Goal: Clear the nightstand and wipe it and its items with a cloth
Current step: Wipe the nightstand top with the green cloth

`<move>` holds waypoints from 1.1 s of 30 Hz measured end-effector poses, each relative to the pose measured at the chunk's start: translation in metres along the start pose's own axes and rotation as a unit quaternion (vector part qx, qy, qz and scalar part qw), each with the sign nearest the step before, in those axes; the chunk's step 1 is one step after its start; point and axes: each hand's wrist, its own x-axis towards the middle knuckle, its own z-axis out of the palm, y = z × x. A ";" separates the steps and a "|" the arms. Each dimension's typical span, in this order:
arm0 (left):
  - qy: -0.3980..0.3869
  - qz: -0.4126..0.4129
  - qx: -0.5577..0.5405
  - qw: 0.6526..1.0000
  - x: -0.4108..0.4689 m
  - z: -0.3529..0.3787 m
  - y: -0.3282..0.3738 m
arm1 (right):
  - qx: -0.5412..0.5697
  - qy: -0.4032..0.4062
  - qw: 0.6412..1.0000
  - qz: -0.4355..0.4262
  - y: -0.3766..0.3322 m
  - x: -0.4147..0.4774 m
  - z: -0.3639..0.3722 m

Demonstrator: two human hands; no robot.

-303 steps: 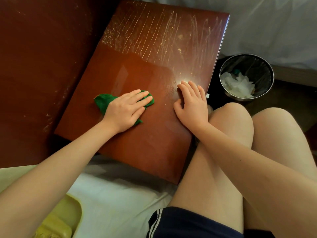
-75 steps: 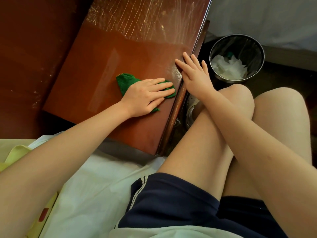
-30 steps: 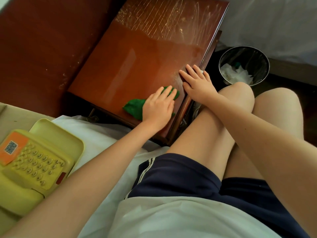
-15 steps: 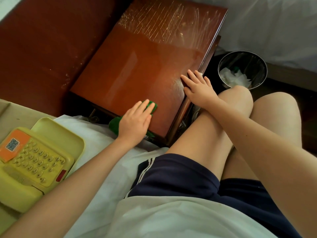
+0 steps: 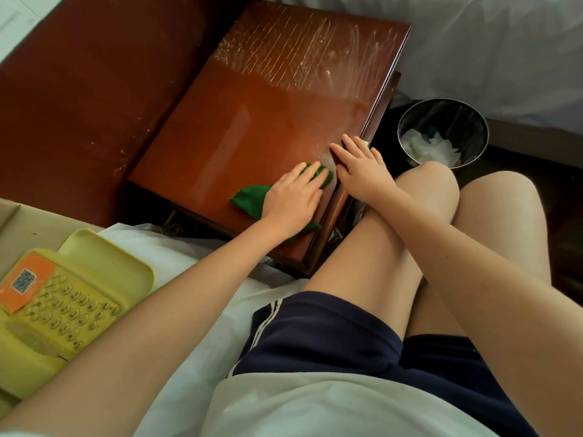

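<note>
Pressed flat under straight-fingered left hand (image 5: 291, 200): green cloth (image 5: 249, 201), near corner of nightstand (image 5: 252, 121). Right hand (image 5: 362, 175) flat, empty, braced on edge. Step: wiping top. Next, probably: streaked far end (image 5: 309, 48).

I get one view: the head cam, wide-angle, worn by a seated person. It faces forward and tips steeply down over the lap. Range is very near: both forearms come in from the bottom edge, big in frame, and the thighs fill the near right. The nightstand (image 5: 252, 127) top sits mid-frame, skewed, with one corner pointing near. Its far edge almost meets the top of the frame. Left hand (image 5: 293, 200) and right hand (image 5: 362, 171) land close to centre, at the nightstand's right edge. Near left catches a yellow telephone (image 5: 56, 310), far right a waste bin (image 5: 473, 121). The far field is a dark wood panel (image 5: 94, 89) and white bedding (image 5: 489, 42).
</note>
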 end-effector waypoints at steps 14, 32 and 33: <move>0.011 0.033 0.034 0.999 0.006 0.001 -0.050 | 0.037 0.030 0.998 0.027 0.006 0.007 -0.001; 0.020 0.093 0.013 0.995 0.067 -0.003 -0.021 | 0.057 0.042 0.995 0.063 0.007 0.010 0.001; 0.029 0.126 0.012 0.992 0.057 -0.001 -0.023 | 0.056 0.042 0.995 0.065 0.007 0.009 0.001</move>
